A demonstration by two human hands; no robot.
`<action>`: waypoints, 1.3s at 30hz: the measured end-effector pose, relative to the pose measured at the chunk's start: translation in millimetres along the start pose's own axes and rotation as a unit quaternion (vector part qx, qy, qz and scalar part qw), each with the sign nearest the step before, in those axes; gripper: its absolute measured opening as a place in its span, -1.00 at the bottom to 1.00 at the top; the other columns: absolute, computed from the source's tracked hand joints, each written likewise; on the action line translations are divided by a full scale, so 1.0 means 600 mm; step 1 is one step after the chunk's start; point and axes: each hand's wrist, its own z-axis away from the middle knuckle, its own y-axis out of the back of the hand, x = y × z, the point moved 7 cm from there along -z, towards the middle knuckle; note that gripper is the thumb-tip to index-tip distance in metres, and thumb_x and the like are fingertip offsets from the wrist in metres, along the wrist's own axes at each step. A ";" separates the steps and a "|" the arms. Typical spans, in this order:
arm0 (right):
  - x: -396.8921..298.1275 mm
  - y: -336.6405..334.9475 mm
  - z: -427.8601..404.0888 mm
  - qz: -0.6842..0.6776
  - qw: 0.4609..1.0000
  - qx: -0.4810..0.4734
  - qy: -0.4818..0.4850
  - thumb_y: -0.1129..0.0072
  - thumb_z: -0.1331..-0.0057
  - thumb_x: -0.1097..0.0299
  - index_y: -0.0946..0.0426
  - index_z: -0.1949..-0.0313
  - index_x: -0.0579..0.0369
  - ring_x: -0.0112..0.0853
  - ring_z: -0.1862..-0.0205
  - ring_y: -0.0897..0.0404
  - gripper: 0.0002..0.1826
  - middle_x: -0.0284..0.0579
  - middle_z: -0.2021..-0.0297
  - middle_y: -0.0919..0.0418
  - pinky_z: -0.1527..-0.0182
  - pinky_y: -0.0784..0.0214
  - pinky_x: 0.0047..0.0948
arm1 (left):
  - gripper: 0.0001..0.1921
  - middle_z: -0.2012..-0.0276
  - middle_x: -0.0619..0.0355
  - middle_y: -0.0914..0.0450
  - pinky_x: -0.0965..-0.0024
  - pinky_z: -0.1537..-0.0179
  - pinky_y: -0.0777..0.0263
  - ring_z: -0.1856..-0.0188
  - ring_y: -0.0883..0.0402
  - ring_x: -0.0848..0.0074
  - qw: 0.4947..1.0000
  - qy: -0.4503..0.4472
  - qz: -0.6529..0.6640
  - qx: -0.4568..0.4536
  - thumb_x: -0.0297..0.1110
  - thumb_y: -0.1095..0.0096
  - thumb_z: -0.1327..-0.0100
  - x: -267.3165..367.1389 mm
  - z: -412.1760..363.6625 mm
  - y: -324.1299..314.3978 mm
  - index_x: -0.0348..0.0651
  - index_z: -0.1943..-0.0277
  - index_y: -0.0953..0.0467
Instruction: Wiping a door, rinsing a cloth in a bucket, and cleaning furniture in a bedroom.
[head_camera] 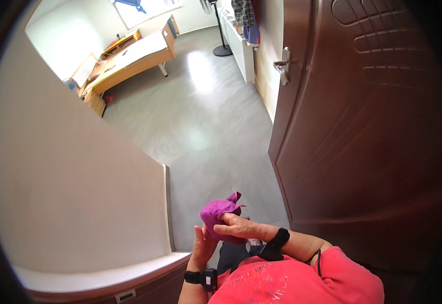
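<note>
A bunched purple cloth [218,213] is between my two hands, in front of my body. My right hand [240,226] lies over its near side, with the fingertips tucked into the folds. From below and to the left, my left hand [203,246] bears against the cloth. Its thumb stands up apart, and its fingers are partly hidden behind the fabric. Each wrist wears a black strap, and the left strap [202,279] carries a small black device.
A dark brown door [342,152] with a metal handle [283,66] stands open on the right. A pale wall [91,171] ends close by on the left. Beyond the grey tiled floor [205,125] are a wooden desk [137,60], a fan stand [222,50] and hanging clothes [245,19].
</note>
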 end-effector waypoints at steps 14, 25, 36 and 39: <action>0.016 0.313 -0.218 -0.183 0.968 0.166 -0.034 -0.01 -0.26 0.44 -0.46 0.03 0.24 -0.53 0.17 -0.51 -0.70 -0.22 0.18 -0.56 0.04 -0.38 -0.51 | -0.84 0.32 0.16 -0.56 0.50 0.31 -0.44 0.35 -0.54 0.56 0.984 -0.004 -0.049 0.169 -0.37 -0.12 -0.27 0.148 -0.343 0.148 -0.28 0.19 -0.44; -0.038 0.513 -0.444 0.137 0.937 0.319 -0.040 -0.04 -0.23 0.40 -0.48 0.12 0.22 -0.49 0.24 -0.50 -0.76 -0.22 0.28 -0.55 0.15 -0.40 -0.43 | -0.82 0.23 0.10 -0.52 0.46 0.16 -0.45 0.24 -0.55 0.51 0.988 0.008 -0.037 0.152 -0.34 0.04 -0.35 0.326 -0.589 0.200 -0.28 0.14 -0.38; -0.026 0.573 -0.637 -0.451 0.864 0.152 -0.164 0.19 -0.32 -0.20 -0.35 -0.06 0.01 -0.40 0.05 -0.43 -0.42 -0.24 0.09 -0.46 0.00 -0.29 -0.33 | -0.68 0.04 0.16 -0.43 0.46 -0.03 -0.30 -0.01 -0.41 0.57 0.996 0.090 -0.021 -0.011 -0.36 0.06 -0.33 0.360 -0.819 0.126 -0.24 -0.10 -0.29; -0.046 0.611 -0.728 -0.580 0.801 0.089 -0.121 0.16 -0.33 -0.14 -0.39 0.00 0.04 -0.35 0.06 -0.47 -0.48 -0.18 0.07 -0.49 -0.07 -0.30 -0.26 | -0.62 0.00 0.14 -0.40 0.45 -0.02 -0.34 -0.01 -0.43 0.53 0.993 0.082 -0.080 -0.024 -0.36 0.05 -0.32 0.398 -0.894 0.135 -0.27 -0.16 -0.23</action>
